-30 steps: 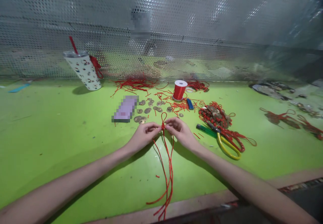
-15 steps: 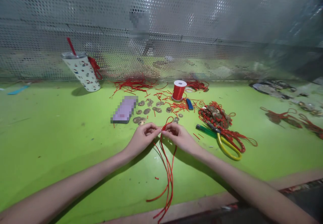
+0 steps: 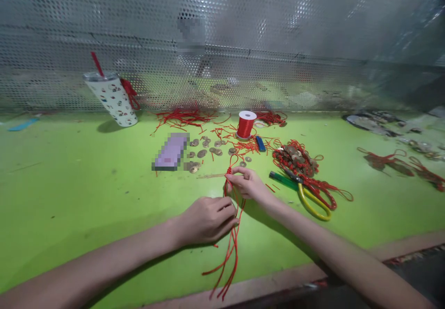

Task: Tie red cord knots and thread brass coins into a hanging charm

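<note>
A knotted red cord (image 3: 233,248) has a small loop at its top and several loose strands trailing toward the table's near edge. My right hand (image 3: 248,183) pinches it at the knot, fingers closed. Lower down, my left hand (image 3: 212,218) is closed around the strands, back of the hand up. From the knot a thin tan stick-like piece (image 3: 212,176) points left. Beyond my hands lie loose coins (image 3: 202,153). Right of them is a pile of coins strung on red cord (image 3: 295,157), beside scissors with yellow and red handles (image 3: 314,202) and a green tool (image 3: 284,180).
The green table (image 3: 104,197) ends at a perforated metal screen (image 3: 222,81). A patterned tumbler (image 3: 114,100) stands back left, near a purple phone (image 3: 172,152). A red thread spool (image 3: 246,125), a blue lighter (image 3: 260,144) and cord scraps (image 3: 187,117) lie behind the coins.
My left hand has moved from the knot down toward me, onto the hanging strands. My right hand still pinches the knot, and the thin tan piece now shows.
</note>
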`<state>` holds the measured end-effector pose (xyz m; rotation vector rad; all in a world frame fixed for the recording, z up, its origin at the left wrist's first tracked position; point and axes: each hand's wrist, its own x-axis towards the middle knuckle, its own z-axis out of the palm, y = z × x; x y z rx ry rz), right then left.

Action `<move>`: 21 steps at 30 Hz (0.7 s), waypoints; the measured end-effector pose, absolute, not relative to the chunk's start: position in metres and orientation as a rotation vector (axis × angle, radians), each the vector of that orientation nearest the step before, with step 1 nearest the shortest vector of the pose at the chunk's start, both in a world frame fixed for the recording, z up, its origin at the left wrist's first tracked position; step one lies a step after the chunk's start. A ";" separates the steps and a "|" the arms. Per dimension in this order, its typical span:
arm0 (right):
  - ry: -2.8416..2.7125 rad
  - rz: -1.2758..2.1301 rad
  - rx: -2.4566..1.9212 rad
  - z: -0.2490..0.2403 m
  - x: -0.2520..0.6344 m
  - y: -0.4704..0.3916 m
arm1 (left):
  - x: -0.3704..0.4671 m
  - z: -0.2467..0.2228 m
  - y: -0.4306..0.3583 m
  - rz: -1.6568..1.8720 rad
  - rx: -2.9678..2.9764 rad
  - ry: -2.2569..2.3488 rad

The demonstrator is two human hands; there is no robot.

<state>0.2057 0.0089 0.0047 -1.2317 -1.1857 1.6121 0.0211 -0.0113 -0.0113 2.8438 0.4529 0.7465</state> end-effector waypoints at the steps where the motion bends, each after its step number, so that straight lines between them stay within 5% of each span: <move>1: -1.205 1.580 -1.236 0.005 0.206 0.009 | 0.021 -0.010 -0.010 0.777 2.791 0.484; 8: -1.316 1.511 -1.147 0.000 0.198 0.005 | 0.021 0.001 0.005 1.062 2.067 1.125; 21: -1.444 1.515 -1.103 -0.004 0.199 -0.004 | 0.021 -0.009 0.017 1.050 1.585 1.109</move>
